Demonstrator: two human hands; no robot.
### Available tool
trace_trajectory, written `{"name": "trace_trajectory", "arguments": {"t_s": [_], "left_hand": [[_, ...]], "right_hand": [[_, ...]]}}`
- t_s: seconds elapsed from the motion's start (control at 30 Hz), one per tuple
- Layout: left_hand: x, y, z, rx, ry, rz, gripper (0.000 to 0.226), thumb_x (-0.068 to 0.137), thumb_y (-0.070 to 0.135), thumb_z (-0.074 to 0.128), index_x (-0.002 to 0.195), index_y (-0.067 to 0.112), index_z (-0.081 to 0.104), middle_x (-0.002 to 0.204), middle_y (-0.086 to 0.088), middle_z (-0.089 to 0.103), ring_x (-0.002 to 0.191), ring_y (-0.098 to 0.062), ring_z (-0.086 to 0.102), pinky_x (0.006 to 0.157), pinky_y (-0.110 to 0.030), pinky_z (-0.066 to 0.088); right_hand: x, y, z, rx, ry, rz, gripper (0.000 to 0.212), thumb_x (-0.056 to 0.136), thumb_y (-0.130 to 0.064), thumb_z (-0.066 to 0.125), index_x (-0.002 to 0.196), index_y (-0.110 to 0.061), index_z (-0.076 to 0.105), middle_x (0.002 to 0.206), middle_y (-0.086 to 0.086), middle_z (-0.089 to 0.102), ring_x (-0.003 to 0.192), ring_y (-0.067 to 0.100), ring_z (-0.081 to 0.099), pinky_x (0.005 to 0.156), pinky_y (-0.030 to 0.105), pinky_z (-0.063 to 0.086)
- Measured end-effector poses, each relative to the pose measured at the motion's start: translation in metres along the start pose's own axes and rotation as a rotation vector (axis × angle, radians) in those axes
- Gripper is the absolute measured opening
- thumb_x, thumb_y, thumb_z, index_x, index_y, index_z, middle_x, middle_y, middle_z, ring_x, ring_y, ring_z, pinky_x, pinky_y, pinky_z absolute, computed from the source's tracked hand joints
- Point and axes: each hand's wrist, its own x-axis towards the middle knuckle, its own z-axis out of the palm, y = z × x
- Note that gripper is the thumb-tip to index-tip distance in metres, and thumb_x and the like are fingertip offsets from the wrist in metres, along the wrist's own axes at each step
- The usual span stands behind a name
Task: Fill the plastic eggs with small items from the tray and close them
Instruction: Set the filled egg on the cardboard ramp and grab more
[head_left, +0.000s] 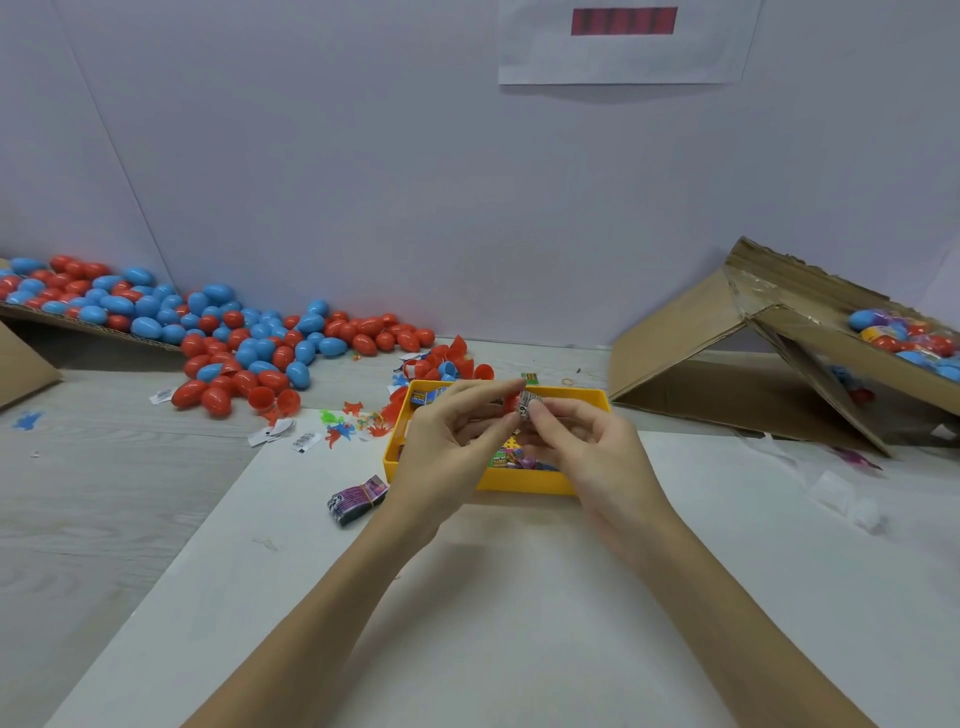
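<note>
Small printed paper item sits pinched between both hands just above the far half of the yellow tray; looks like a folded or rolled slip, black-on-white print, exact content too small to read. Judgement: near weightless, soft, creases easily, not slippery, not fragile; best held by the edges with fingertip pinch, then rolled tight enough to fit an egg half. Right hand pinches it with thumb and forefinger, other fingers loosely curled. Left hand meets it from the other side, fingertips narrowed onto the same slip; whether it grips or just steadies, cannot tell. No egg in either hand. Tray holds more small coloured packets, partly hidden behind the hands. A banded bundle of slips lies just left of the tray on the white sheet. Open red egg halves cluster just behind the tray; judged rigid thin plastic, light, smooth, likely to roll, snap-fit, so hold by the body and press the rims square. Big pile of red and blue eggs spreads along the wall at left, partly on a cardboard flap. Small plastic figures and paper tags litter the pale wood-grain table. Tilted cardboard box at right holds more eggs. Plain white wall behind, with a taped sheet up top.
</note>
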Motion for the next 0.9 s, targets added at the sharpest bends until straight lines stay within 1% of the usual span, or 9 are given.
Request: {"name": "trace_trajectory", "arguments": {"t_s": [0.07,0.13,0.23,0.4,0.5,0.63,0.77,0.9], "left_hand": [[0.0002,0.0003,0.001,-0.058,0.02,-0.06,0.028,0.095,0.02,0.072,0.122,0.023,0.075,0.113,0.008,0.075,0.107,-0.013,0.072,0.09,-0.024,0.058],[-0.0001,0.0,0.0018,-0.089,0.061,-0.102,0.029,0.092,0.029,0.074,0.121,0.023,0.075,0.109,0.008,0.077,0.104,-0.012,0.073,0.091,-0.027,0.059],[-0.0007,-0.0036,0.0016,-0.064,0.103,-0.079,0.026,0.089,0.024,0.077,0.115,0.019,0.078,0.104,0.008,0.079,0.102,-0.01,0.074,0.091,-0.03,0.06],[0.0013,-0.0057,0.0008,-0.136,0.089,-0.072,0.031,0.09,0.011,0.075,0.121,0.011,0.075,0.111,-0.001,0.076,0.11,-0.019,0.072,0.098,-0.037,0.057],[0.0014,-0.0048,0.0003,-0.132,0.075,-0.048,0.031,0.091,0.009,0.073,0.122,0.01,0.074,0.112,0.0,0.075,0.112,-0.019,0.07,0.098,-0.035,0.057],[0.001,-0.0034,0.0005,-0.105,0.085,-0.031,0.029,0.091,0.013,0.073,0.12,0.012,0.075,0.11,0.003,0.076,0.11,-0.015,0.07,0.094,-0.029,0.058],[0.0004,-0.0025,0.0014,-0.058,0.08,-0.06,0.024,0.092,0.017,0.074,0.116,0.018,0.077,0.106,0.008,0.078,0.104,-0.009,0.073,0.088,-0.022,0.058],[0.0003,-0.0031,0.0008,0.037,0.049,-0.043,0.023,0.09,0.014,0.077,0.113,0.016,0.077,0.105,0.005,0.078,0.101,-0.01,0.073,0.089,-0.028,0.06]], "right_hand": [[-0.001,0.0004,-0.0007,-0.026,0.016,-0.026,0.023,0.093,-0.019,0.073,0.114,-0.009,0.073,0.098,0.006,0.08,0.092,0.02,0.077,0.076,0.026,0.062],[-0.0025,0.0001,-0.0009,-0.058,0.002,-0.05,0.02,0.092,-0.018,0.075,0.112,-0.015,0.074,0.098,0.002,0.079,0.093,0.018,0.077,0.077,0.025,0.062],[-0.0042,0.001,0.0004,-0.069,-0.031,-0.07,0.02,0.091,-0.018,0.076,0.111,-0.021,0.075,0.1,0.001,0.079,0.097,0.017,0.076,0.08,0.027,0.062],[-0.0055,0.0012,0.0022,-0.041,-0.016,-0.087,0.027,0.091,-0.011,0.076,0.116,-0.022,0.073,0.101,0.006,0.079,0.095,0.019,0.077,0.08,0.026,0.062],[-0.0055,0.0011,0.0016,-0.016,-0.022,-0.086,0.029,0.091,-0.01,0.076,0.117,-0.021,0.073,0.102,0.008,0.079,0.094,0.022,0.078,0.081,0.027,0.062],[-0.0053,0.0003,0.0026,0.016,-0.034,-0.084,0.027,0.091,-0.01,0.075,0.118,-0.017,0.072,0.101,0.01,0.079,0.095,0.022,0.078,0.079,0.025,0.061],[-0.0039,0.002,0.0024,-0.071,-0.013,-0.103,0.023,0.092,-0.01,0.074,0.115,-0.012,0.071,0.096,0.009,0.078,0.09,0.022,0.078,0.078,0.026,0.062],[-0.0041,0.0018,0.0006,-0.176,-0.028,-0.148,0.023,0.092,-0.006,0.073,0.114,-0.009,0.071,0.096,0.01,0.077,0.086,0.02,0.078,0.073,0.023,0.061]]}}
